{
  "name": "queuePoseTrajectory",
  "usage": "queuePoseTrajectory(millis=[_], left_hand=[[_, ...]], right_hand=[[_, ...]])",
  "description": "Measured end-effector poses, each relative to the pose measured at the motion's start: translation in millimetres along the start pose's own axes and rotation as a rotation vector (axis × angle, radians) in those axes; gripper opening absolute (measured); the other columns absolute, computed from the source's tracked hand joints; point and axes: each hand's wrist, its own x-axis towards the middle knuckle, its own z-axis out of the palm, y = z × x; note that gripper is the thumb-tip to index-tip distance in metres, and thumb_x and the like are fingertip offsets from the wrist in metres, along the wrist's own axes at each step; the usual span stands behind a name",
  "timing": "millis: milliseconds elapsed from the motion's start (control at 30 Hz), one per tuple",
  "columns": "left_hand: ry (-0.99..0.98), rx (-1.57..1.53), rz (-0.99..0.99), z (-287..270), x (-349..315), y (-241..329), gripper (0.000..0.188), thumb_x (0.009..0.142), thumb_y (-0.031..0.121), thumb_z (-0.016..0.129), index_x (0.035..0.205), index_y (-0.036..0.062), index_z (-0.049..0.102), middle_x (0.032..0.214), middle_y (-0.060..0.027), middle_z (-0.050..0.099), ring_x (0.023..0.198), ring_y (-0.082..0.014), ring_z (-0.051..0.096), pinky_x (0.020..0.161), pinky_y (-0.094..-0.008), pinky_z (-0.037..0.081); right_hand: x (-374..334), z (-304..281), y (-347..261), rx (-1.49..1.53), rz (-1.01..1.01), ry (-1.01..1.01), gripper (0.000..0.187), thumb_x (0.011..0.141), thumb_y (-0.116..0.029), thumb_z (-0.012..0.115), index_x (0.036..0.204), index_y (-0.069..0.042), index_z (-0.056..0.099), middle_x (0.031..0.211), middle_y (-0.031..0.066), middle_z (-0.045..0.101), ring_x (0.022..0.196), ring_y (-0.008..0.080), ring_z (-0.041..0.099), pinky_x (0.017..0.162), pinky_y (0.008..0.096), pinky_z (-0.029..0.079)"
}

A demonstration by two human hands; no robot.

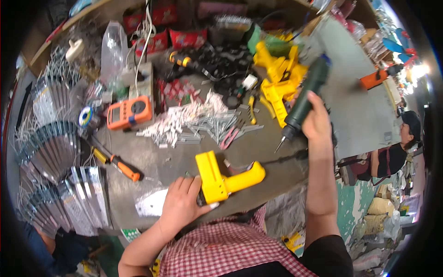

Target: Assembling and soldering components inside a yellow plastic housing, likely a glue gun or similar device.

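Observation:
My right hand (317, 119) is wrapped round a dark green electric screwdriver (307, 94), raised over the right side of the bench. Its thin metal bit (279, 145) slants down to the left. At the bench's near edge lies a yellow pistol-shaped tool housing (214, 181), its handle toward the right and a dark cord trailing from the handle end. My left hand (183, 199) grips this housing at its left end, fingers on the far side and thumb along the near edge. A white sheet (152, 204) sits just left of that hand.
Behind the housing lie a pile of white pieces and metal strips (217, 124), pink-handled tweezers (229, 137) and yellow-handled pliers (252, 110). Yellow housings (279, 87) are heaped further back. Left are an orange multimeter (129, 113), an orange-handled screwdriver (125, 169) and bundled metal strips (48, 150). A person (392, 154) is at right.

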Motion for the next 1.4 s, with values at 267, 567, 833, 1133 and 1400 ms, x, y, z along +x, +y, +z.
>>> queuePoseTrajectory(millis=[267, 567, 833, 1133, 1400], left_hand=[[-0.064, 0.025, 0.001, 4, 0, -4, 0.069, 0.056, 0.038, 0.084, 0.107, -0.0012, 0.058, 0.094, -0.0123, 0.057, 0.086, -0.029, 0.056, 0.075, -0.0402, 0.047], [-0.096, 0.043, 0.009, 5, 0, -2, 0.072, 0.055, 0.037, 0.085, 0.109, -0.0025, 0.057, 0.098, -0.0148, 0.06, 0.088, -0.0306, 0.056, 0.077, -0.0402, 0.047], [-0.084, 0.038, 0.023, 5, -1, -3, 0.072, 0.054, 0.034, 0.086, 0.108, -0.0043, 0.057, 0.099, -0.0167, 0.06, 0.09, -0.032, 0.058, 0.081, -0.0406, 0.047], [-0.056, 0.023, 0.032, 6, -3, -7, 0.072, 0.055, 0.036, 0.084, 0.107, -0.0055, 0.056, 0.098, -0.0176, 0.06, 0.09, -0.0326, 0.058, 0.082, -0.041, 0.048], [-0.051, -0.009, 0.027, 5, -1, -7, 0.074, 0.053, 0.039, 0.086, 0.105, -0.0051, 0.058, 0.097, -0.0182, 0.061, 0.091, -0.0341, 0.059, 0.083, -0.041, 0.049]], right_hand=[[-102, 22, 52, 0.408, 0.092, -0.09, 0.043, 0.085, -0.016, 0.062, 0.124, -0.011, 0.046, 0.106, 0.006, 0.056, 0.105, 0.0221, 0.053, 0.102, 0.0475, 0.038], [-120, 18, 82, 0.56, 0.087, -0.024, 0.04, 0.092, -0.032, 0.058, 0.125, -0.013, 0.046, 0.091, 0.0016, 0.054, 0.089, 0.0171, 0.051, 0.095, 0.0442, 0.04], [-115, 21, 87, 0.669, 0.089, -0.064, 0.042, 0.088, -0.033, 0.063, 0.123, -0.015, 0.046, 0.089, -0.0001, 0.051, 0.087, 0.015, 0.05, 0.094, 0.0412, 0.038], [-119, 19, 87, 0.651, 0.069, -0.15, 0.076, 0.079, -0.065, 0.06, 0.135, -0.016, 0.043, 0.096, -0.0018, 0.048, 0.094, 0.015, 0.047, 0.097, 0.0471, 0.033], [-125, 20, 82, 0.637, 0.088, -0.166, 0.078, 0.079, -0.06, 0.063, 0.136, -0.014, 0.041, 0.098, -0.0023, 0.047, 0.096, 0.0146, 0.047, 0.101, 0.0509, 0.03]])
